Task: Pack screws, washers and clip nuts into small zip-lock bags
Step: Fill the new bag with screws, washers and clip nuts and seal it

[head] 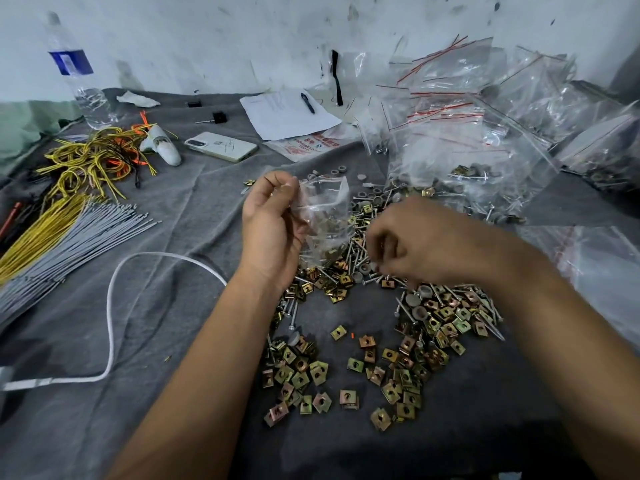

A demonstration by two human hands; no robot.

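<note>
Clear zip-lock bag pinched in left hand | right hand beside it

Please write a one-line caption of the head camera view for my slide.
Left hand holds a small zip-lock bag open while the right hand picks among loose screws and clip nuts.

A matt, slightly wrinkled grey cloth covers the work surface, strewn with square yellow-bronze metal clip nuts of dull iridescent sheen and thin silvery metal screws. The small clear plastic zip-lock bag and the heaped clear red-striped plastic bags look glossy and crinkled. The white paper sheet is matt, the white phone smooth and shiny.
</note>
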